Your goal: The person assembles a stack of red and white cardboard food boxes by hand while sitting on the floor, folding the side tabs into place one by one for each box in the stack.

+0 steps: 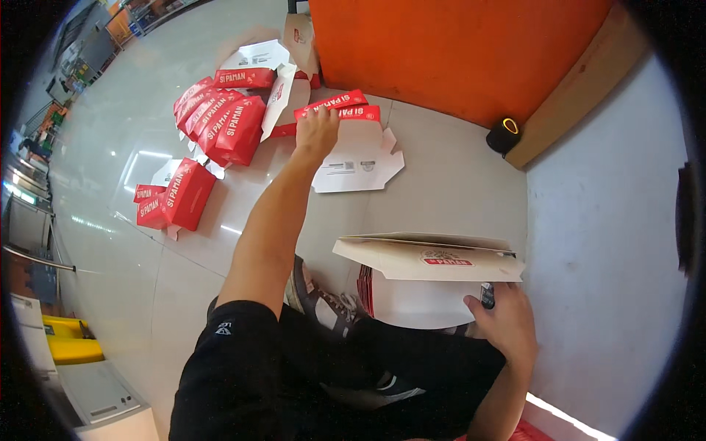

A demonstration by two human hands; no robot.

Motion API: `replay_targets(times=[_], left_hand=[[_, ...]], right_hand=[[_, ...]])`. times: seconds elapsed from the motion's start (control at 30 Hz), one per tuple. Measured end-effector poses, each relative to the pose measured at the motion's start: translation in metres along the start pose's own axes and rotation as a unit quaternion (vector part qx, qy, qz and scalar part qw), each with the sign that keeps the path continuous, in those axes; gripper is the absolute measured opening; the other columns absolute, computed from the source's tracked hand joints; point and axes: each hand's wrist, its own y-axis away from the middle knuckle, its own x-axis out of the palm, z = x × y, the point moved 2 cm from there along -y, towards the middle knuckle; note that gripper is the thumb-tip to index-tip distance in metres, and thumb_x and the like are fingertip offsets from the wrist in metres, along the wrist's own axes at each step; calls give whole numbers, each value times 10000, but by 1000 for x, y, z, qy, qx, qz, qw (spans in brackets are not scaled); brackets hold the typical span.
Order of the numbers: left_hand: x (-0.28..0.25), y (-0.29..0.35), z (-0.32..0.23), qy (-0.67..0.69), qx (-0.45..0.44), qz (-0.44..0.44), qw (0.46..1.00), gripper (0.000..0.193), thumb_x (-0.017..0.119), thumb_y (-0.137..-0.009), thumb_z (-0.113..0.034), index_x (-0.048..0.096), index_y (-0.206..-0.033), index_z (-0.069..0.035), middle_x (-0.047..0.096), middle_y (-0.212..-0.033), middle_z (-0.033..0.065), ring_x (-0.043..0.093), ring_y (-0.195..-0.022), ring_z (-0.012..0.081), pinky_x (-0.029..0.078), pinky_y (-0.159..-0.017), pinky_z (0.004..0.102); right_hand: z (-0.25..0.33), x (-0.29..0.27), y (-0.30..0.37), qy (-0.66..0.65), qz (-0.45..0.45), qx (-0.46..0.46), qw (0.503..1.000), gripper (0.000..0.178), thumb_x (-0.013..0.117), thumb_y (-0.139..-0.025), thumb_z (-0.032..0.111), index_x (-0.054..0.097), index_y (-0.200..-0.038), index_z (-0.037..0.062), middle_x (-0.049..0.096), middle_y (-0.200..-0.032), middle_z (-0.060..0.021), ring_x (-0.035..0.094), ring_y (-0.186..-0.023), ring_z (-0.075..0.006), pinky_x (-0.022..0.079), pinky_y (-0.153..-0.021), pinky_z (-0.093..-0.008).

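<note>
We've got our L hand (318, 134) up at top centre, arm stretched out, fingers bent over the red strip of a red-and-white carton (357, 151); the fingers touch it, but we can't tell if they're clamped on or just resting. That carton lies on the tiled floor (257, 198), its white panel spread below & to the right of the hand, w/ a 2nd red strip slanting just above. Our R hand (509, 320) is down at lower right, on the right end of a beige carton (412, 257) & the white panel (419, 301) under it — thumb and fingers apart, thumb on the white; whether the grip is closed we can't tell. A small dark patch shows by the thumb, too small to ID. Red folded edges (365, 290) stick out at the left end of that white panel, well apart from the L hand. Left of the L hand, upper left of centre, sits a pile of red boxes (217, 121) w/ open white flaps; a smaller red cluster (184, 195) lies below it. Also in view: a black speaker-like cylinder (504, 136) upper right, by an orange panel (456, 59) — plus our shoe (323, 298), lower centre, near the red edges.
</note>
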Motion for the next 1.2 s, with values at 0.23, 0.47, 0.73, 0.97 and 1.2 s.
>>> replay_targets(times=[0.23, 0.47, 0.73, 0.97, 1.2], left_hand=[[-113, 0, 21, 142, -108, -65, 982, 247, 586, -942, -219, 669, -985, 10, 719, -951, 217, 726, -835, 431, 585, -751, 519], [-278, 98, 29, 371, -207, -154, 892, 352, 616, -901, -245, 665, -743, 66, 688, -655, 198, 691, -624, 330, 546, -671, 422], [-364, 254, -102, 642, -179, -91, 740, 227, 644, -980, -76, 594, -793, 42, 646, -599, 94, 674, -561, 130, 473, -500, 267], [-359, 283, -123, 579, -26, -57, 813, 212, 606, -1064, -178, 630, -994, 21, 724, -866, 64, 696, -768, 115, 548, -696, 252], [-295, 268, -104, 777, -208, 159, 573, 397, 488, -1112, -354, 605, -1286, -16, 689, -1151, 75, 664, -1050, 144, 548, -830, 280]], right_hand=[[-4, -2, 0, -30, 2, -15, 999, 422, 760, -862, 292, 672, -1115, -34, 678, -1146, -256, 641, -1079, -458, 501, -942, -524], [32, -10, 5, -256, -158, -154, 941, 620, 879, -773, 202, 598, -1293, 15, 654, -1238, -184, 668, -1099, -343, 553, -915, -424], [68, 10, 49, -351, -241, -352, 833, 1583, 1048, -540, 313, -91, -1611, 66, 283, -1583, -236, 443, -1409, -364, 380, -1156, -481], [1, -52, 53, -489, -146, -294, 808, 1352, 1013, -471, 206, 230, -1567, 78, 387, -1494, -131, 390, -1426, -289, 299, -1188, -401], [-40, -50, 35, -485, 35, -233, 842, 1348, 989, -383, 115, 321, -1554, 125, 447, -1456, -65, 403, -1410, -244, 284, -1178, -345]])
